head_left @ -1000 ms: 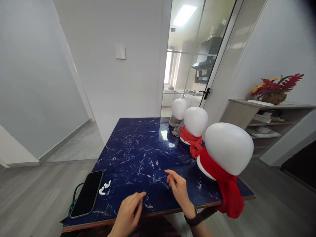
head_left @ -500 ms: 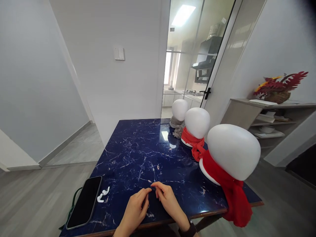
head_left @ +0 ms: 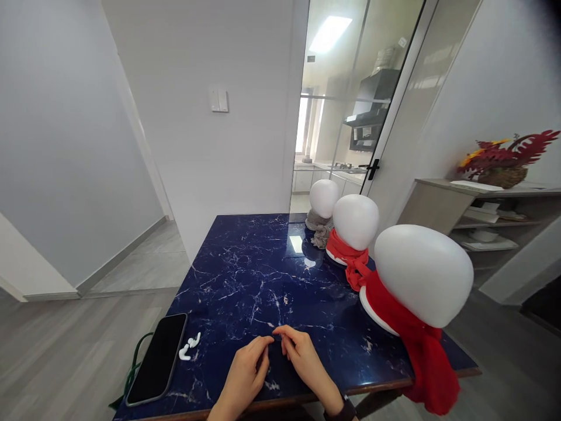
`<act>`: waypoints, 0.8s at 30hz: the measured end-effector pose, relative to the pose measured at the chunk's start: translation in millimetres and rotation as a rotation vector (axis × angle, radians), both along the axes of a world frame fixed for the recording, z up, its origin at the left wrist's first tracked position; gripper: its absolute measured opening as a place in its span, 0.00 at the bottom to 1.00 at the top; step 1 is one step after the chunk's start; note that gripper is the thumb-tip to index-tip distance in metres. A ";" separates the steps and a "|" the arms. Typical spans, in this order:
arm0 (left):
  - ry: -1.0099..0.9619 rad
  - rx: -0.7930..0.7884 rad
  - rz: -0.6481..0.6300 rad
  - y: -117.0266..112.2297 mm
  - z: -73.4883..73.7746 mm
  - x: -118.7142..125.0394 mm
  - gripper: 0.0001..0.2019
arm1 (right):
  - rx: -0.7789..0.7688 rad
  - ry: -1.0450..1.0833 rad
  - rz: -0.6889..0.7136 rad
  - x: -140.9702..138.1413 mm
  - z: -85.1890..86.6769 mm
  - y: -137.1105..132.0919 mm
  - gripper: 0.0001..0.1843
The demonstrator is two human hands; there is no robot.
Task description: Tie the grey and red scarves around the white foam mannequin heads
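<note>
My left hand (head_left: 249, 367) rests near the front edge of the dark blue marbled table (head_left: 236, 275). Its fingers are loosely curved, with the thumb apart from the index finger, and it holds nothing. My right hand (head_left: 303, 358) lies just beside it, also loosely bent and with nothing in it. The index fingertips of both hands almost meet. To the left of my hands are two white earbuds (head_left: 190, 346) and a phone (head_left: 158, 359) with a black screen and a green cord (head_left: 131, 374).
Along the right side stand white rounded forms: a large one (head_left: 423, 275) with a red scarf (head_left: 432, 362), a middle one (head_left: 356, 222) with red cloth (head_left: 346, 250), and a far one (head_left: 324, 199) with grey cloth (head_left: 322, 234). Behind are a glass door (head_left: 337, 117) and a shelf (head_left: 442, 202).
The whole view has shifted slightly, so everything sits a little farther right and lower. My hands keep nearly the same pose on the table.
</note>
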State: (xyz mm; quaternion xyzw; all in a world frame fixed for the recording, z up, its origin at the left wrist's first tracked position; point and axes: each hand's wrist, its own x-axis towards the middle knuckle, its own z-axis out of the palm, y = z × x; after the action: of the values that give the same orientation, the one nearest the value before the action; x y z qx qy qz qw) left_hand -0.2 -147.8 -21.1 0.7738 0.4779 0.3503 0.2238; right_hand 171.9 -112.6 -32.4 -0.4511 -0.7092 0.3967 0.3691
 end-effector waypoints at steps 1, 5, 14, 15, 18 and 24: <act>-0.004 0.006 0.011 0.0 -0.6 -0.5 0.14 | 0.003 -0.001 -0.001 -0.2 -0.8 0.1 0.18; -0.006 0.006 0.048 -1.2 -0.6 -1.9 0.14 | 0.016 -0.010 -0.004 -0.4 -1.5 0.1 0.18; 0.026 0.011 -0.001 -1.7 1.3 -1.1 0.15 | -0.008 0.001 -0.007 -1.2 -0.3 0.8 0.18; 0.026 0.017 0.000 -1.3 1.1 -1.1 0.15 | -0.010 0.000 -0.008 -1.3 -0.5 0.9 0.18; 0.029 0.031 0.007 0.2 -0.4 -1.4 0.14 | -0.014 -0.012 -0.007 -1.7 -0.5 0.9 0.17; 0.052 0.060 -0.034 3.1 -4.3 -3.2 0.14 | -0.011 -0.005 -0.010 -2.8 2.0 0.1 0.17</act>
State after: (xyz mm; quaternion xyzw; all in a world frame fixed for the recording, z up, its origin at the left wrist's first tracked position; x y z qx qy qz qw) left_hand -3.5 -144.7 -25.4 0.7971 0.4597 0.3403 0.1935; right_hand 169.1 -112.4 -30.4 -0.4576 -0.7057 0.3976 0.3667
